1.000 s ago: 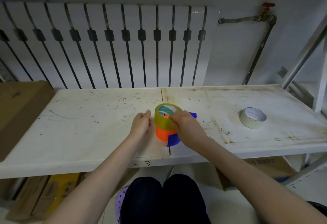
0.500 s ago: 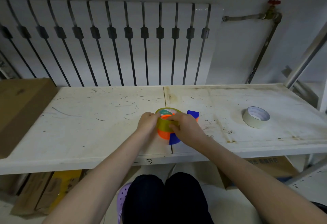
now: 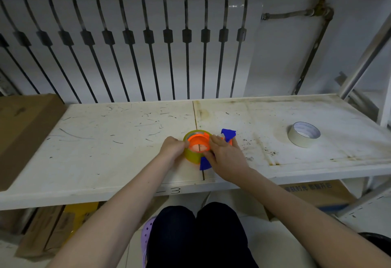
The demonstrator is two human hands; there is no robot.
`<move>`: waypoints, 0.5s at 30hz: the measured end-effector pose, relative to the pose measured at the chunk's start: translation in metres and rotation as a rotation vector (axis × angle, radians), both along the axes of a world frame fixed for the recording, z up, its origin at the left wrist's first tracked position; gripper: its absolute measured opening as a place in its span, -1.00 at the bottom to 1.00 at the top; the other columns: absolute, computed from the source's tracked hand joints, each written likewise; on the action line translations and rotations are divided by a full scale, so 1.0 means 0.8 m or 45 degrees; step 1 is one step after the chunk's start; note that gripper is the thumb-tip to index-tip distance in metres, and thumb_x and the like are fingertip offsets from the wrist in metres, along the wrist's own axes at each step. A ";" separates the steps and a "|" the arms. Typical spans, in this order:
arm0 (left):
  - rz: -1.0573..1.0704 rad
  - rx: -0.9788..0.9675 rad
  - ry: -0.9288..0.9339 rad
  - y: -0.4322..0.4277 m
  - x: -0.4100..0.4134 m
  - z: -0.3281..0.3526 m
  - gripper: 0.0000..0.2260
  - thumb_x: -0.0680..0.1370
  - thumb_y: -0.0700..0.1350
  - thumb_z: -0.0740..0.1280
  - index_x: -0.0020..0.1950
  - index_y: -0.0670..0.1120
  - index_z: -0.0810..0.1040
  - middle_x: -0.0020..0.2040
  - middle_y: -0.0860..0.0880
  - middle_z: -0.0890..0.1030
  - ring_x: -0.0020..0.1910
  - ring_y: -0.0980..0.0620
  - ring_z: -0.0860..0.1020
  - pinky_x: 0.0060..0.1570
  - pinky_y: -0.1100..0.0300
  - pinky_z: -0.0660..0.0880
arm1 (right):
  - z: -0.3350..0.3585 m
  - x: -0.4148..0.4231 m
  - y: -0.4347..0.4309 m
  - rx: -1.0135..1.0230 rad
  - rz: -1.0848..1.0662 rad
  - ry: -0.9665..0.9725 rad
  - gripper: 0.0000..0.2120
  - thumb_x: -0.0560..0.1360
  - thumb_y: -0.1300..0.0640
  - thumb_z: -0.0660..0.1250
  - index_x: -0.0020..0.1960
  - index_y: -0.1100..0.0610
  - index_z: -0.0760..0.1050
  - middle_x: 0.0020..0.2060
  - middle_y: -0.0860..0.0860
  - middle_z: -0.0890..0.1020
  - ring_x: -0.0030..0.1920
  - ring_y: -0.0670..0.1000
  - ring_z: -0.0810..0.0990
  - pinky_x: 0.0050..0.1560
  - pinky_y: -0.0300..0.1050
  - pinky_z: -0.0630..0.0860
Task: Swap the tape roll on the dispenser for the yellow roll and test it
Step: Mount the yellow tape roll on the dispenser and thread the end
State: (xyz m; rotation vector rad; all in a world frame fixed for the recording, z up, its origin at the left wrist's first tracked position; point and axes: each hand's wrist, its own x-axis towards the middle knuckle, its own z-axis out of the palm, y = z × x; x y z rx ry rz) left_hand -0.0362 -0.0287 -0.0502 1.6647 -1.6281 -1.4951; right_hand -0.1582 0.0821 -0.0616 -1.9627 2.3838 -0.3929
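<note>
The yellow tape roll sits around the orange hub of the dispenser, near the middle of the white shelf. The dispenser's blue parts stick out behind and below my right hand. My left hand grips the roll's left side. My right hand presses on the roll's right side and covers much of the dispenser. A white tape roll lies flat on the shelf at the right, well apart from both hands.
A cardboard box lies on the shelf's left end. A radiator stands behind the shelf, and a metal rack post rises at the right. More boxes sit under the shelf by my knees.
The yellow roll has gone down over the orange hub, which now shows through its centre. My left hand has closed onto the roll's left side.
</note>
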 end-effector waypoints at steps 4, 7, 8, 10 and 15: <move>0.023 0.044 -0.074 0.001 0.005 -0.008 -0.53 0.48 -0.01 0.38 0.26 -0.29 0.45 0.10 -0.26 0.56 0.03 -0.16 0.55 -0.03 0.05 0.50 | 0.000 -0.003 0.000 0.032 0.004 0.035 -0.62 0.61 -0.11 0.05 0.18 0.13 0.45 0.25 0.03 0.57 0.23 0.07 0.52 0.39 0.15 0.22; -0.007 0.059 -0.015 0.009 0.006 -0.009 -0.68 0.54 0.00 0.30 0.12 -0.23 0.49 -0.03 -0.17 0.48 -0.19 -0.05 0.43 -0.17 0.14 0.37 | 0.004 0.001 -0.004 -0.010 -0.045 -0.043 -0.64 0.59 -0.13 0.09 0.14 0.12 0.46 0.10 0.04 0.63 0.09 0.05 0.57 0.28 0.04 0.39; 0.000 0.072 0.011 0.011 0.005 -0.009 -0.69 0.55 -0.01 0.29 0.15 -0.22 0.47 0.01 -0.16 0.48 -0.10 -0.06 0.43 -0.09 0.13 0.35 | 0.007 0.005 -0.006 -0.028 -0.076 -0.109 -0.63 0.58 -0.13 0.13 0.15 0.13 0.46 0.05 0.05 0.63 0.04 0.05 0.58 0.21 0.02 0.45; 0.019 0.143 0.112 0.019 0.003 -0.003 -0.62 0.51 -0.05 0.35 0.23 -0.23 0.40 0.10 -0.14 0.50 0.06 -0.08 0.46 0.01 0.10 0.37 | 0.009 0.013 -0.009 -0.067 -0.138 -0.242 -0.60 0.55 -0.10 0.21 0.25 0.14 0.42 0.07 0.06 0.63 0.03 0.06 0.59 0.12 -0.01 0.52; 0.132 0.186 0.507 0.024 0.007 0.010 -0.54 0.23 -0.20 0.52 0.06 -0.25 0.47 0.01 -0.24 0.59 -0.07 -0.09 0.57 -0.24 0.12 0.50 | 0.013 0.011 -0.001 -0.222 -0.176 -0.668 -0.57 0.46 0.12 0.38 0.30 0.12 0.38 0.12 0.04 0.60 0.09 0.07 0.56 -0.01 -0.16 0.47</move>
